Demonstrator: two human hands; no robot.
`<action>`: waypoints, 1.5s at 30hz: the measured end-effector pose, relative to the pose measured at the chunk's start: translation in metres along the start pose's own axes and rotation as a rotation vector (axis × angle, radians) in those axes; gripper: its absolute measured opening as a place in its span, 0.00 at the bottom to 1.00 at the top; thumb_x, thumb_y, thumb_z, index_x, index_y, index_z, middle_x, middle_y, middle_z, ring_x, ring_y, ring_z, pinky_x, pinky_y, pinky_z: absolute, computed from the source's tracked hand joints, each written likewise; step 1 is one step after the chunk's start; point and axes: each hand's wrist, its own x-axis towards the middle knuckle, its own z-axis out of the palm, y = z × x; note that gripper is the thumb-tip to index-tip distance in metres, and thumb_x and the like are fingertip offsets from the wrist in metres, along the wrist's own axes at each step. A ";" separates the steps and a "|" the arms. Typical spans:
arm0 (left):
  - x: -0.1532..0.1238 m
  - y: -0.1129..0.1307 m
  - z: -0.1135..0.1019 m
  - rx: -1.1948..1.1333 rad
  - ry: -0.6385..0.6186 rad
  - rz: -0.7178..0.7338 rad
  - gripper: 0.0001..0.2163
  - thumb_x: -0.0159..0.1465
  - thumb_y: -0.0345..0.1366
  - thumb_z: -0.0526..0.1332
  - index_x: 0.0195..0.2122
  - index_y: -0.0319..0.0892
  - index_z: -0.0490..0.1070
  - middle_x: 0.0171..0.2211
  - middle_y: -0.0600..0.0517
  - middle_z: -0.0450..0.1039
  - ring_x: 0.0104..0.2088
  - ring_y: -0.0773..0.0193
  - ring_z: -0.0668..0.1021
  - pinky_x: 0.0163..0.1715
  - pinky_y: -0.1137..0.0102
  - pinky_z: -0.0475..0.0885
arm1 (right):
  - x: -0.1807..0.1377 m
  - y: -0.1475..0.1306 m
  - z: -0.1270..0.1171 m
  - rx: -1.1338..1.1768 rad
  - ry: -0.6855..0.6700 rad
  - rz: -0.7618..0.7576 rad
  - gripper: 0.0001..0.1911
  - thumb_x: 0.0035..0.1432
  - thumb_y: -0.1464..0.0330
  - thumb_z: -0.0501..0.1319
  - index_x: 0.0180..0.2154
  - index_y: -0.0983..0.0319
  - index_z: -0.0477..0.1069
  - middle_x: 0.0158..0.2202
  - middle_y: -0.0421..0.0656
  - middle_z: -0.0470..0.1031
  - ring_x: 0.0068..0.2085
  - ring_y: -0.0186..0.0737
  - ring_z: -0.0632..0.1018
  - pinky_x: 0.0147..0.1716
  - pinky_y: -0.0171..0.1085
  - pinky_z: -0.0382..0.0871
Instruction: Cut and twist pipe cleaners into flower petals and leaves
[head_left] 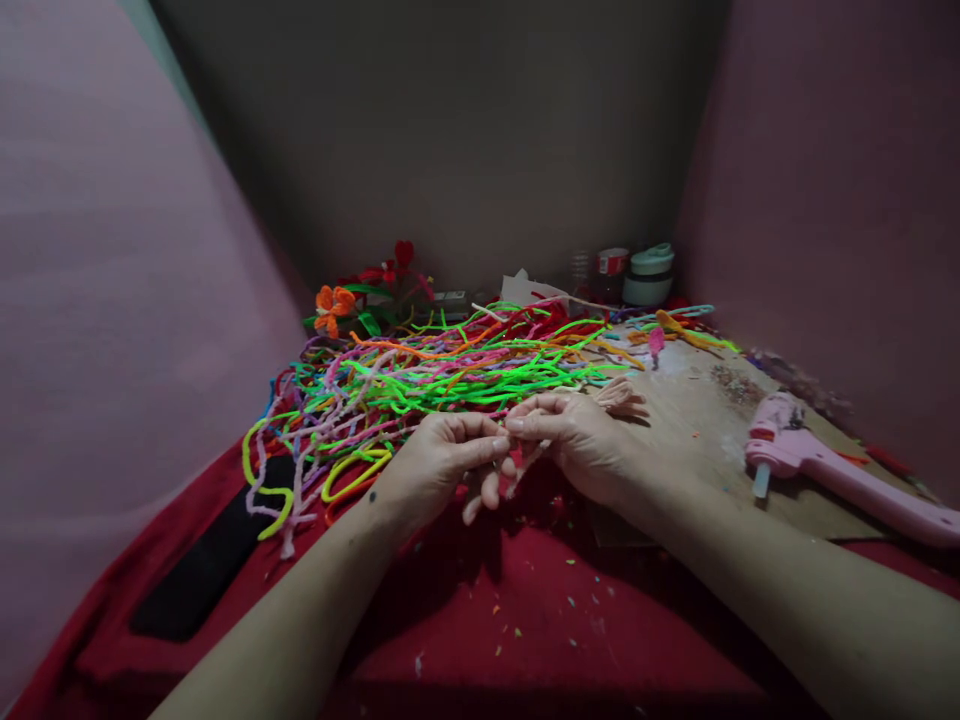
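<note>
My left hand (442, 462) and my right hand (577, 440) meet in the middle, fingertips pinched together on a small pink pipe-cleaner piece (516, 462) that is mostly hidden by the fingers. Just behind them lies a big tangle of pipe cleaners (420, 385) in neon green, pink, orange, yellow and lilac. A small peach pipe-cleaner shape (619, 392) rests right behind my right hand. Both hands hover over the red cloth (525, 620).
A pink glue gun (825, 465) lies on a brown board (705, 410) at the right. Finished pipe-cleaner flowers (360, 290), orange and red, stand at the back left. Jars (649, 275) sit at the back. A black flat object (202, 570) lies at the left. Walls close in on both sides.
</note>
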 end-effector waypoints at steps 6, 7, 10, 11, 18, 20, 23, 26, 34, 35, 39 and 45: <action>0.000 -0.001 0.000 -0.005 0.063 0.014 0.10 0.58 0.38 0.57 0.26 0.36 0.68 0.21 0.53 0.70 0.13 0.73 0.69 0.08 0.80 0.63 | 0.001 -0.002 0.000 -0.047 0.043 0.010 0.07 0.40 0.73 0.65 0.24 0.65 0.69 0.18 0.39 0.70 0.19 0.32 0.71 0.23 0.35 0.63; 0.001 -0.001 -0.001 0.006 0.067 0.007 0.10 0.59 0.39 0.57 0.25 0.36 0.67 0.21 0.53 0.70 0.12 0.73 0.69 0.07 0.80 0.62 | 0.001 -0.002 0.000 -0.050 0.042 0.015 0.07 0.40 0.73 0.66 0.24 0.65 0.69 0.18 0.39 0.70 0.19 0.33 0.71 0.23 0.35 0.64; 0.001 0.001 -0.001 0.048 0.066 -0.026 0.13 0.59 0.41 0.56 0.24 0.36 0.67 0.17 0.53 0.69 0.10 0.73 0.67 0.06 0.79 0.60 | 0.001 -0.002 0.000 -0.062 0.027 0.011 0.07 0.39 0.74 0.66 0.23 0.65 0.69 0.18 0.40 0.71 0.19 0.34 0.72 0.22 0.35 0.65; 0.001 0.001 -0.001 0.066 0.065 -0.038 0.14 0.59 0.42 0.56 0.23 0.37 0.67 0.15 0.54 0.68 0.10 0.73 0.66 0.06 0.80 0.60 | 0.001 -0.002 0.000 -0.068 0.028 0.005 0.06 0.38 0.74 0.66 0.23 0.65 0.69 0.18 0.40 0.71 0.19 0.33 0.72 0.22 0.35 0.65; -0.001 0.005 0.002 0.172 0.078 -0.043 0.15 0.59 0.43 0.55 0.21 0.37 0.67 0.11 0.54 0.66 0.08 0.73 0.65 0.06 0.80 0.58 | 0.000 -0.001 0.002 -0.093 0.074 -0.018 0.07 0.37 0.76 0.65 0.23 0.64 0.70 0.18 0.38 0.71 0.20 0.32 0.72 0.22 0.33 0.64; 0.000 0.005 0.004 0.209 0.093 -0.033 0.16 0.60 0.44 0.54 0.22 0.37 0.67 0.12 0.54 0.66 0.09 0.72 0.66 0.07 0.79 0.59 | -0.001 -0.003 0.003 -0.095 0.070 -0.017 0.07 0.37 0.76 0.64 0.23 0.64 0.69 0.18 0.38 0.70 0.19 0.32 0.71 0.21 0.33 0.64; 0.000 0.008 0.003 0.285 0.185 -0.010 0.15 0.59 0.45 0.54 0.26 0.38 0.67 0.13 0.54 0.66 0.10 0.72 0.66 0.08 0.79 0.59 | -0.002 -0.005 0.005 -0.070 0.064 -0.003 0.06 0.37 0.76 0.64 0.23 0.64 0.69 0.18 0.38 0.70 0.18 0.31 0.71 0.20 0.33 0.63; -0.011 0.015 -0.010 0.357 0.387 0.081 0.11 0.57 0.43 0.57 0.31 0.38 0.68 0.21 0.53 0.70 0.14 0.72 0.68 0.12 0.78 0.60 | -0.002 -0.005 0.005 -0.040 0.085 0.013 0.06 0.37 0.76 0.64 0.23 0.64 0.69 0.17 0.38 0.70 0.18 0.31 0.70 0.19 0.33 0.62; -0.071 0.007 -0.087 1.211 0.636 -0.051 0.07 0.55 0.38 0.55 0.27 0.42 0.68 0.24 0.53 0.68 0.25 0.66 0.69 0.25 0.73 0.62 | 0.001 0.002 0.002 0.063 0.097 0.044 0.05 0.35 0.75 0.65 0.20 0.65 0.70 0.19 0.39 0.69 0.21 0.30 0.69 0.21 0.33 0.62; -0.074 0.002 -0.092 1.278 0.589 -0.088 0.06 0.55 0.38 0.54 0.27 0.42 0.67 0.25 0.53 0.68 0.26 0.66 0.69 0.26 0.73 0.62 | 0.001 0.002 0.001 0.074 0.092 0.051 0.05 0.35 0.75 0.65 0.19 0.64 0.70 0.19 0.39 0.69 0.21 0.30 0.69 0.22 0.33 0.62; -0.070 -0.017 -0.096 1.407 0.405 -0.110 0.05 0.56 0.33 0.50 0.29 0.43 0.64 0.28 0.52 0.68 0.28 0.64 0.69 0.28 0.71 0.61 | 0.001 0.004 0.001 0.092 0.077 0.071 0.04 0.36 0.76 0.64 0.19 0.64 0.70 0.19 0.39 0.68 0.22 0.31 0.69 0.23 0.34 0.63; -0.062 -0.025 -0.097 1.586 0.400 -0.091 0.05 0.56 0.30 0.48 0.31 0.44 0.60 0.28 0.48 0.69 0.26 0.61 0.69 0.25 0.68 0.58 | 0.001 0.006 -0.001 0.094 0.091 0.052 0.05 0.36 0.77 0.64 0.19 0.64 0.71 0.20 0.39 0.69 0.22 0.30 0.69 0.25 0.34 0.63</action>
